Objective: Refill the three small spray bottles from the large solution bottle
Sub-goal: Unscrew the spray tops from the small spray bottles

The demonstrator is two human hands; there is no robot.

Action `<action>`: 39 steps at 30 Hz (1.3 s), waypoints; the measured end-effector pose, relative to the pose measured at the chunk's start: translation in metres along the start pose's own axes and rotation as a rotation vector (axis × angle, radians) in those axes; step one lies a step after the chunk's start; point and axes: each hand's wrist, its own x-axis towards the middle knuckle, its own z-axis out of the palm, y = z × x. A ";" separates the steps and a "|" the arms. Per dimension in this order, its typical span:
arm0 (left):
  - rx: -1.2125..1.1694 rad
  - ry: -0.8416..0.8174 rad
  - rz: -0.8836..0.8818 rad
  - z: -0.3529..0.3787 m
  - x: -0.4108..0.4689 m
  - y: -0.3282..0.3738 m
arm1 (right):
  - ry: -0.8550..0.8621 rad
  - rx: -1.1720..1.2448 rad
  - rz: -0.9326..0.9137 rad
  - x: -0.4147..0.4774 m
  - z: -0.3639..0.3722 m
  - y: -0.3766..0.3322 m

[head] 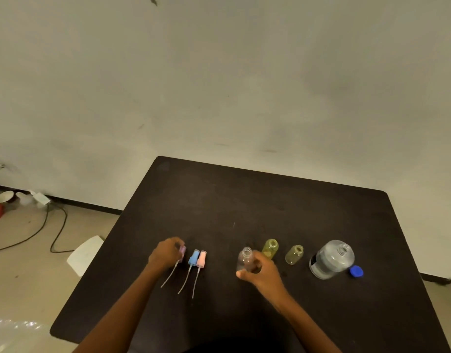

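Left hand (166, 254) pinches the purple plastic spray head (183, 250); right hand (264, 275), gripping the small clear bottle (245, 258), should hold it upright for pouring.

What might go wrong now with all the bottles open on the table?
The large solution bottle stands uncapped, its blue cap beside it; a bump might spill it. The taller yellowish bottle and the shorter yellowish bottle stand open just beyond the right hand, which holds the clear small bottle; reaching across could tip them. The blue spray head and pink spray head lie on the bare table, so their tubes may pick up dirt.
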 end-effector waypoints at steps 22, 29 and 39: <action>-0.129 0.047 -0.018 0.007 0.015 -0.020 | 0.354 -0.205 0.135 0.070 0.047 0.013; -0.120 0.203 0.013 0.013 0.010 -0.010 | 0.330 -0.194 0.214 0.046 0.042 0.013; -0.306 0.184 0.723 0.099 -0.109 0.110 | 0.491 0.054 0.056 -0.040 -0.064 0.027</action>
